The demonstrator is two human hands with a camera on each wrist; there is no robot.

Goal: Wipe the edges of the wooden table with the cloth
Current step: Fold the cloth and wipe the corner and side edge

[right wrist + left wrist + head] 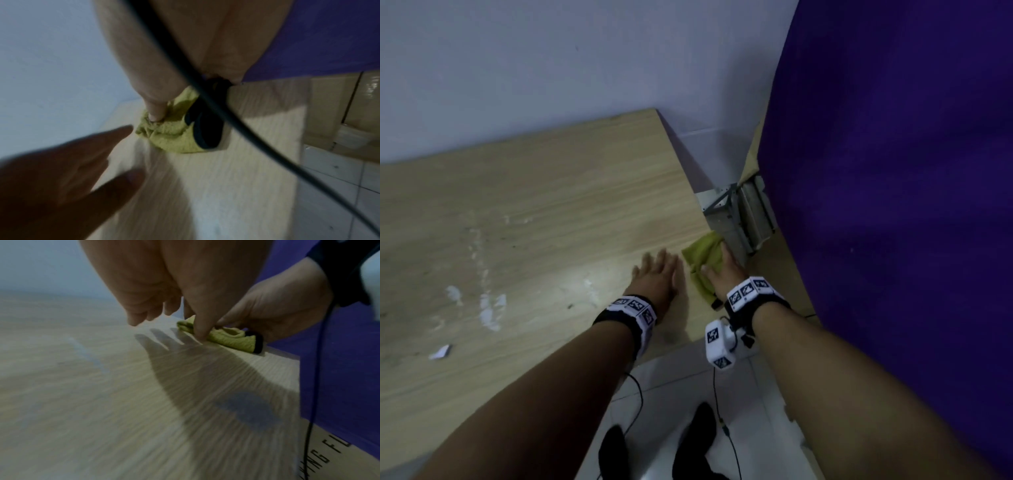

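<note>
The light wooden table (524, 212) fills the left of the head view; its right edge runs down to the near corner. A yellow-green cloth (703, 255) with a black trim lies bunched on that right edge. My right hand (726, 270) grips it, thumb (156, 112) pressed on top and fingers wrapped down over the edge, out of sight. In the left wrist view the cloth (232, 339) sits under that right hand (273, 309). My left hand (657, 270) is flat with straight fingers just left of the cloth and holds nothing; it casts a shadow on the wood.
A purple fabric sheet (893, 205) hangs close on the right over a cardboard box (329, 456). A grey metal frame (739, 212) stands beyond the table edge. White smears (489, 305) and a paper scrap (441, 353) mark the tabletop. Below are white floor tiles (681, 377), cables and dark shoes (695, 438).
</note>
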